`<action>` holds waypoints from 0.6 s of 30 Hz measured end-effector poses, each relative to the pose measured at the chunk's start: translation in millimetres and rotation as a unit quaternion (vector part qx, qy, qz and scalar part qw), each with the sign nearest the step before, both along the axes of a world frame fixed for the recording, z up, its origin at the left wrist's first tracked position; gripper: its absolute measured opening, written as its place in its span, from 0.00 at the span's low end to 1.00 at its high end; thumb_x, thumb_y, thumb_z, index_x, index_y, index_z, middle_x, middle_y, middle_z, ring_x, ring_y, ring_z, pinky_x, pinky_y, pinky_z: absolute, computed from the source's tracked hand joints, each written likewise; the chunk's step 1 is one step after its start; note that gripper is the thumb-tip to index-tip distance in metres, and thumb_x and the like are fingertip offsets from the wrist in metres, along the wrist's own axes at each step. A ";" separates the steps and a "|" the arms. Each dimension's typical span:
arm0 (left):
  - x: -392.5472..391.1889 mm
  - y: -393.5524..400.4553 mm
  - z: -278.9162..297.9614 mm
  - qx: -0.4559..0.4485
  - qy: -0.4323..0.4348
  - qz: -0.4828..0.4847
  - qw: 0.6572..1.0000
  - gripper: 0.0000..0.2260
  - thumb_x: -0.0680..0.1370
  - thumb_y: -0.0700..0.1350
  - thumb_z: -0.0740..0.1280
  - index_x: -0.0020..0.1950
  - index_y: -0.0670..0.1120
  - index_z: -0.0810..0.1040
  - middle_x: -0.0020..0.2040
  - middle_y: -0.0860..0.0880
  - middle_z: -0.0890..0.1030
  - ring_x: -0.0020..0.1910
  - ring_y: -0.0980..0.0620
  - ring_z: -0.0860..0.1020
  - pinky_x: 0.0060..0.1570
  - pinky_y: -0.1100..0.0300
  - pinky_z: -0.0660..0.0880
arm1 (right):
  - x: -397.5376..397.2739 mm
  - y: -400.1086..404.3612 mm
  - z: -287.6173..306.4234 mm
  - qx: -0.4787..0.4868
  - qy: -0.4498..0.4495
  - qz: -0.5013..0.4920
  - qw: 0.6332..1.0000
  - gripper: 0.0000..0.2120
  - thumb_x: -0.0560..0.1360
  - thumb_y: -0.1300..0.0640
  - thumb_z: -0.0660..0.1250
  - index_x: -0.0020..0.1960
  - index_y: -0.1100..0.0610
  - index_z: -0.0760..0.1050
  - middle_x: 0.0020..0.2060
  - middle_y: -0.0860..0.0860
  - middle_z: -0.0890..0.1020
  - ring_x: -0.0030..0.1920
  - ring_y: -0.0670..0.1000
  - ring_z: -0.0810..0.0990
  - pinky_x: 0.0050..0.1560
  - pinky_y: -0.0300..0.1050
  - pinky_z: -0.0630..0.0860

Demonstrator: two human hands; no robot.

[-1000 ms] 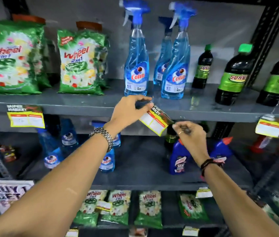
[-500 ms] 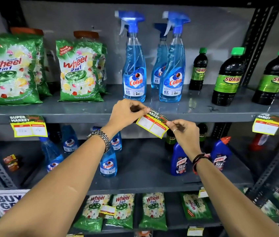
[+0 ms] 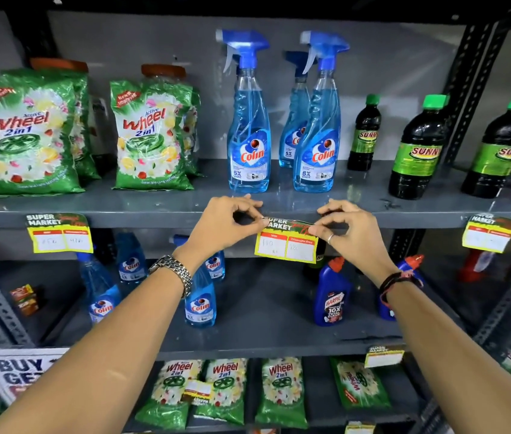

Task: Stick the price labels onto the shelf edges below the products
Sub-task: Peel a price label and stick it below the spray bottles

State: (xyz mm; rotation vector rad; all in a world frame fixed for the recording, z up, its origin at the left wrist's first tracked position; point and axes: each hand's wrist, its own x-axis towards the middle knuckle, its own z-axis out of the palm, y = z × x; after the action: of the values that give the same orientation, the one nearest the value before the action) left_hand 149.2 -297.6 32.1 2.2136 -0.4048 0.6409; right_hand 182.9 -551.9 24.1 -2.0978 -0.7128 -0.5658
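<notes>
A yellow price label (image 3: 286,242) with a green "SUPER MARKET" header lies level against the grey shelf edge (image 3: 141,218), just below two blue Colin spray bottles (image 3: 249,142). My left hand (image 3: 224,225) pinches its top left corner. My right hand (image 3: 346,228) pinches its top right corner. Two more labels hang from the same edge: one (image 3: 59,234) under the green Wheel detergent bags (image 3: 30,133), one (image 3: 489,234) under the dark Sunny bottles (image 3: 416,151).
The shelf below holds smaller Colin bottles (image 3: 200,303) and blue Harpic bottles (image 3: 332,296). Wheel sachets (image 3: 280,391) and more labels (image 3: 384,355) sit lower down. A "BUY GET" sign (image 3: 13,371) leans at the lower left. Slotted uprights (image 3: 470,89) frame the right side.
The label was tilted and held in front of the shelf; now it is level and against the shelf edge. Both hands rose with it, and the view moved closer.
</notes>
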 end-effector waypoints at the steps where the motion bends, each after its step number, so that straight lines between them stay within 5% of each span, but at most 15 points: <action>1: -0.3 0.0 -1.1 0.014 0.002 0.010 1.000 0.05 0.69 0.47 0.76 0.44 0.47 0.86 0.58 0.48 0.83 0.64 0.64 0.73 0.63 0.74 0.65 | 1.8 -0.7 2.5 0.003 0.012 0.002 1.000 0.05 0.66 0.57 0.76 0.42 0.55 0.84 0.50 0.48 0.80 0.60 0.46 0.74 0.61 0.36 0.66; 5: -1.5 -4.7 -4.6 0.046 0.016 0.034 0.998 0.06 0.69 0.49 0.76 0.44 0.49 0.86 0.64 0.50 0.80 0.70 0.58 0.70 0.67 0.64 0.64 | 7.0 -2.4 4.9 0.016 0.034 -0.002 0.999 0.06 0.64 0.56 0.78 0.40 0.51 0.84 0.49 0.48 0.80 0.55 0.44 0.75 0.51 0.18 0.63; 12: -1.4 -7.4 -3.9 0.047 0.016 0.058 0.997 0.06 0.69 0.48 0.76 0.44 0.48 0.86 0.63 0.51 0.80 0.69 0.58 0.71 0.67 0.63 0.67 | 9.8 0.4 3.5 0.017 0.022 -0.007 1.000 0.06 0.63 0.56 0.78 0.39 0.52 0.84 0.50 0.49 0.80 0.49 0.39 0.76 0.47 0.18 0.63; 18: -1.7 -8.6 -3.7 0.048 0.014 0.061 0.997 0.08 0.69 0.50 0.76 0.45 0.48 0.86 0.63 0.51 0.80 0.68 0.57 0.72 0.68 0.59 0.68 | 10.8 2.6 2.2 0.026 0.011 -0.012 1.000 0.05 0.64 0.57 0.78 0.39 0.54 0.84 0.50 0.50 0.81 0.48 0.44 0.77 0.46 0.19 0.65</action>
State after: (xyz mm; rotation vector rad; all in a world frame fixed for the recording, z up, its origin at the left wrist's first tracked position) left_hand 147.6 -306.2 28.4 2.3504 -0.2935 0.6666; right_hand 193.8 -549.3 26.3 -2.0630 -0.6542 -0.5683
